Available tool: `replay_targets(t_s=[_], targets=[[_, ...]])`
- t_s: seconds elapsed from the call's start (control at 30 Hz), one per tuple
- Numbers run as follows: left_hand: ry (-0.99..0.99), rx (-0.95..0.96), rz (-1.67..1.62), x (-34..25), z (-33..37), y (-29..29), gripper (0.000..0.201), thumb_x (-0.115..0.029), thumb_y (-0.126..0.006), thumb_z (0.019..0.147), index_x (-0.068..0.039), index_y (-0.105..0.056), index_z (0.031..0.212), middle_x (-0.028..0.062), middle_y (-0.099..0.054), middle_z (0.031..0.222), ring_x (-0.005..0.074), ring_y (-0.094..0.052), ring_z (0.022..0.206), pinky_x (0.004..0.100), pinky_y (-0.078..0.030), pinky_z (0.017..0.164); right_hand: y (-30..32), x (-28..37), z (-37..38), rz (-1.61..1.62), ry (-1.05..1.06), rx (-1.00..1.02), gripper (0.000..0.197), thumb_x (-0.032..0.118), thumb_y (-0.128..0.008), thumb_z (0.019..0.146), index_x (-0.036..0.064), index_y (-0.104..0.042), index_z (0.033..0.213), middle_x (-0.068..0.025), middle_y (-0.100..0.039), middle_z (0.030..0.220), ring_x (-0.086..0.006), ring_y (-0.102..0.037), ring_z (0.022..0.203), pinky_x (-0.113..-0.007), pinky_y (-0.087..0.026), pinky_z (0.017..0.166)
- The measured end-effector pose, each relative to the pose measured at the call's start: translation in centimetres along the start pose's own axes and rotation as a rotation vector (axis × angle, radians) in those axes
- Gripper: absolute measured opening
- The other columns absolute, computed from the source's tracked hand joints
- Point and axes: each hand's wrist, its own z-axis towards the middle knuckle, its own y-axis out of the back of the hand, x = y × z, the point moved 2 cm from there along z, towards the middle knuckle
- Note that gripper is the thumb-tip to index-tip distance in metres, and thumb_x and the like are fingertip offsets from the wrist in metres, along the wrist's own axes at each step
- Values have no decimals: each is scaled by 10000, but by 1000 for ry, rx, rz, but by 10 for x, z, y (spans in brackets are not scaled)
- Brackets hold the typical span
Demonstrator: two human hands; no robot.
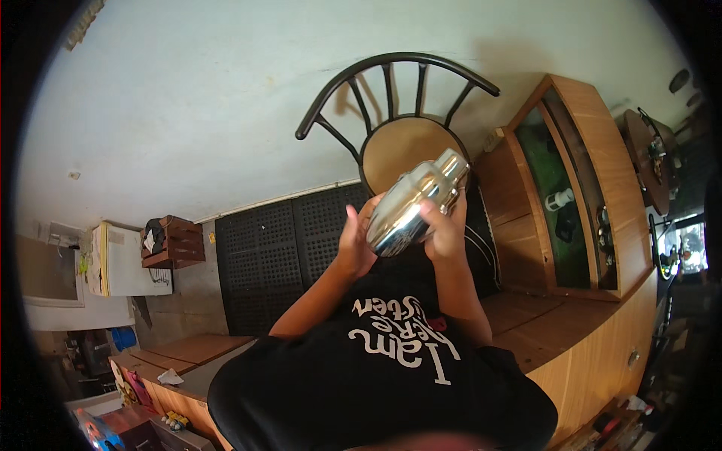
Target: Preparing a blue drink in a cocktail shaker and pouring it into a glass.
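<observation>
A shiny silver cocktail shaker (406, 207) is held up in front of my chest, tilted with its narrow capped end toward the upper right. My left hand (361, 239) supports its wide base end, thumb raised off the metal and fingers partly hidden behind the shaker. On the other side, my right hand (446, 231) grips the body below the shoulder, its thumb resting on the front. The cap end sticks out above the right hand, uncovered by fingers.
Beyond the shaker stands a round chair with a tan seat (410, 143) and black curved back. To the right is a wooden cabinet (587, 135) with glass panels. Black perforated mats (259, 252) lie on the left, and a brown wooden crate (179, 242) sits farther left.
</observation>
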Motion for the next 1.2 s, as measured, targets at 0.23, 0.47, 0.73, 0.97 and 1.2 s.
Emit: replay_targets(t_s=[0.23, 0.47, 0.73, 0.97, 1.2], targets=[[-65, -344, 22, -44, -9, 78, 552, -552, -300, 1068, -97, -538, 1270, 75, -596, 1224, 199, -554, 1129, 418, -436, 981, -58, -39, 24, -331, 138, 50, 693, 12, -828, 754, 17, -456, 1339, -94, -654, 1102, -190, -671, 978, -332, -570, 866], [-209, -377, 110, -92, -44, 123, 476, -476, -417, 1066, -86, -489, 1330, 71, -544, 1290, 188, -531, 1185, 404, -444, 992, -130, -91, 42, -257, 124, 177, 745, 26, -847, 730, 20, -442, 1355, -82, -627, 1131, -169, -655, 994, -326, -561, 851], [-387, -302, 29, -144, -99, 130, 947, -265, -896, 752, -19, -354, 1489, 119, -499, 1413, 230, -539, 1264, 365, -555, 928, -203, -133, 26, 49, -227, 482, 811, 200, -832, 789, 6, -385, 1437, -114, -574, 1268, -203, -601, 1150, -364, -501, 988], [-368, -417, 87, -181, -147, 120, 954, -96, -948, 624, 6, -449, 1430, 96, -588, 1304, 194, -607, 1153, 350, -578, 887, -274, -128, 41, 87, -347, 864, 676, 413, -786, 855, -64, -567, 1281, -281, -612, 1269, -356, -645, 1159, -462, -535, 981], [-535, -502, 214, -203, -163, 109, 804, -32, -894, 629, 4, -516, 1338, 74, -640, 1157, 167, -627, 1076, 326, -507, 953, -320, -133, 33, 219, -286, 1095, 846, 482, -868, 756, -20, -522, 1343, -360, -527, 1359, -448, -563, 1271, -527, -475, 1057]])
